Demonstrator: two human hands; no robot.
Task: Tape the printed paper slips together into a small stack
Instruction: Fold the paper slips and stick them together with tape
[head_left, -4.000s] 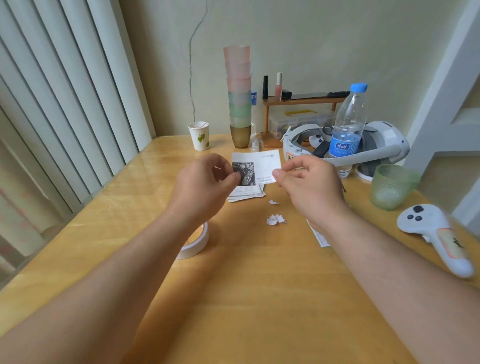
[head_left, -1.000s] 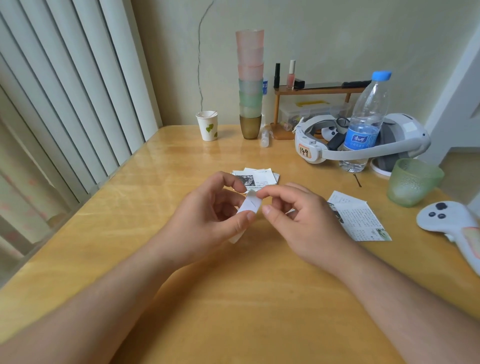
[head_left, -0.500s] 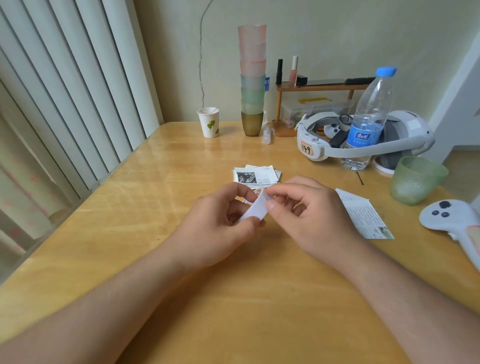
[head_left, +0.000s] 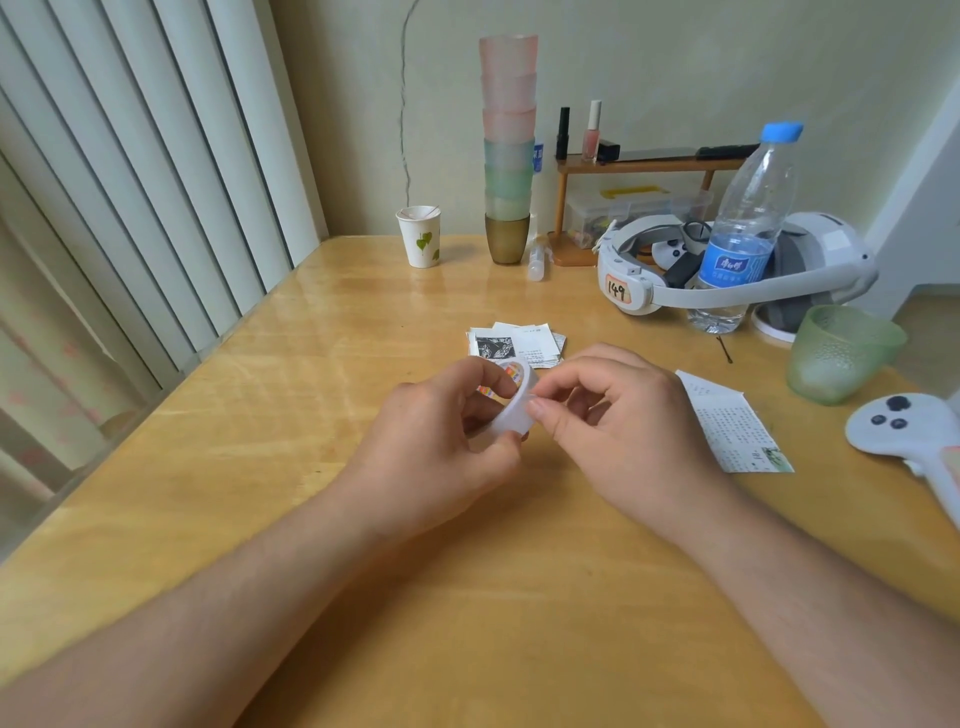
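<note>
My left hand (head_left: 436, 441) holds the tape roll (head_left: 511, 402) above the bench (head_left: 311, 364). My right hand (head_left: 628, 431) pinches its edge, near the paper slips (head_left: 519, 343).

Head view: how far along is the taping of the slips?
Partly done, it seems. A small pile of slips already lies on the table; whether it is taped is unclear. In hand: the left hand holds the tape roll while the right hand picks at its edge. Left: one loose printed slip lies apart.
</note>
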